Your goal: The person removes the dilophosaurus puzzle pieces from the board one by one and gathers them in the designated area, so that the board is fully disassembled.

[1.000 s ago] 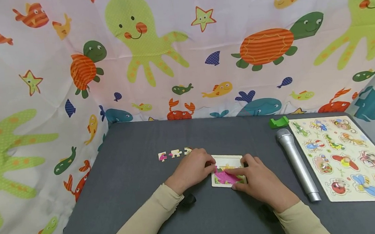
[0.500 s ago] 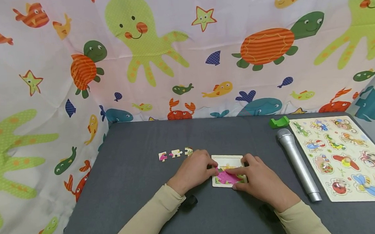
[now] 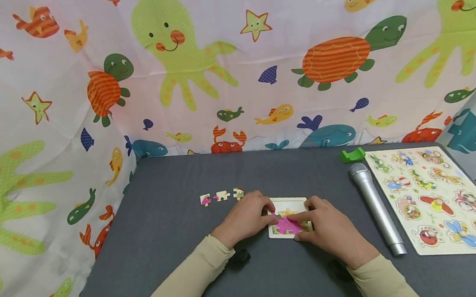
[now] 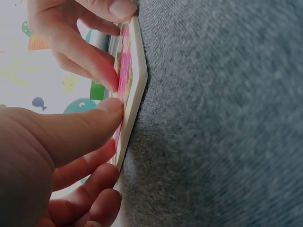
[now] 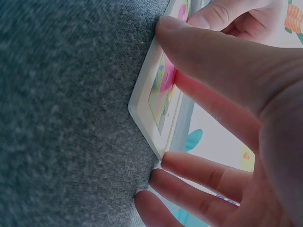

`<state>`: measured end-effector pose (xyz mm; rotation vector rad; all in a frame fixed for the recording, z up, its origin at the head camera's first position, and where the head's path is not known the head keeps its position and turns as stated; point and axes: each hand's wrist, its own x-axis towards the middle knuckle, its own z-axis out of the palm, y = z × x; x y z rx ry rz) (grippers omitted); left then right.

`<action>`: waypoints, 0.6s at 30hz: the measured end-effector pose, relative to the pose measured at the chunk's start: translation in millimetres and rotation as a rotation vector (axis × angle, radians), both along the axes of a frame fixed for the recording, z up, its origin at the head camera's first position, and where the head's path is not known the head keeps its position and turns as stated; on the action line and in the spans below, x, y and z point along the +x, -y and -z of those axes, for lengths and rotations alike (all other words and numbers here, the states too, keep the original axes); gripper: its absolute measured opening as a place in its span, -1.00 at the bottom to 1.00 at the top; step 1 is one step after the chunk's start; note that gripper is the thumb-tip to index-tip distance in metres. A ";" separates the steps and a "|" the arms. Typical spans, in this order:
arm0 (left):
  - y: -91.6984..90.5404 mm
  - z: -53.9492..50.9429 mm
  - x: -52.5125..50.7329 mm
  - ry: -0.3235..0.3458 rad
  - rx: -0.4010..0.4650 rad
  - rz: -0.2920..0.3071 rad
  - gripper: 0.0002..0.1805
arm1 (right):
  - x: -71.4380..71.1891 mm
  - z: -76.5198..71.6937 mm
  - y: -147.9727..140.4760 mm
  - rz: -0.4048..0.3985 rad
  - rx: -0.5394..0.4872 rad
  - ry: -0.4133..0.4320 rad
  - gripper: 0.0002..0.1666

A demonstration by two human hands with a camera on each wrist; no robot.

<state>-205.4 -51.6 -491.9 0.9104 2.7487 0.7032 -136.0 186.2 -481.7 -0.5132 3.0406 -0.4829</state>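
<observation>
Seating pink pieces (image 3: pixel 284 227) in the tray (image 3: pixel 288 198), apparently; tray flat on the table (image 3: pixel 157 239). Left hand (image 3: pixel 245 217) at its left edge, can't tell if pinching; right hand (image 3: pixel 330 229) spread, touching its right side. Next probably needs a loose piece (image 3: pixel 222 196).

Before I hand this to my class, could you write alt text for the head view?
A person's left hand and right hand hold a small framed jigsaw on a grey table; three loose pieces lie to its left, a silver microphone and picture board to its right.
</observation>
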 end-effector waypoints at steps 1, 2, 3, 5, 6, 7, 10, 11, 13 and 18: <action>0.0 0.1 0.6 0.005 0.000 -0.004 -0.75 | 0.0 0.6 0.1 0.000 -0.001 -0.001 -0.42; 0.0 0.2 1.1 0.008 -0.001 -0.008 -0.74 | -0.1 1.1 0.2 0.000 -0.002 -0.003 -0.42; 0.0 0.4 1.4 0.012 -0.001 -0.012 -0.74 | -0.2 1.5 0.2 0.000 -0.004 -0.003 -0.42; -0.4 0.8 1.5 0.018 0.000 -0.020 -0.74 | -0.4 2.0 0.2 0.001 -0.008 -0.003 -0.41; -0.7 0.8 1.5 0.020 0.002 -0.023 -0.74 | -0.6 2.2 0.2 0.002 -0.011 -0.002 -0.41; -1.0 0.7 1.5 0.023 0.004 -0.027 -0.74 | -0.6 2.4 0.2 0.001 -0.013 -0.004 -0.41; -1.6 1.2 0.5 0.037 0.027 -0.038 -0.78 | -0.3 2.1 0.1 -0.005 -0.020 -0.016 -0.42; -1.9 1.6 0.1 0.043 0.039 -0.042 -0.80 | -0.2 2.1 0.0 -0.006 -0.022 -0.021 -0.42; -2.3 2.5 -0.9 0.060 0.065 -0.054 -0.84 | 0.1 1.6 -0.1 -0.010 -0.028 -0.032 -0.42; -2.6 2.5 -1.0 0.108 0.124 -0.081 -0.90 | 0.2 1.7 -0.4 -0.006 -0.034 -0.024 -0.44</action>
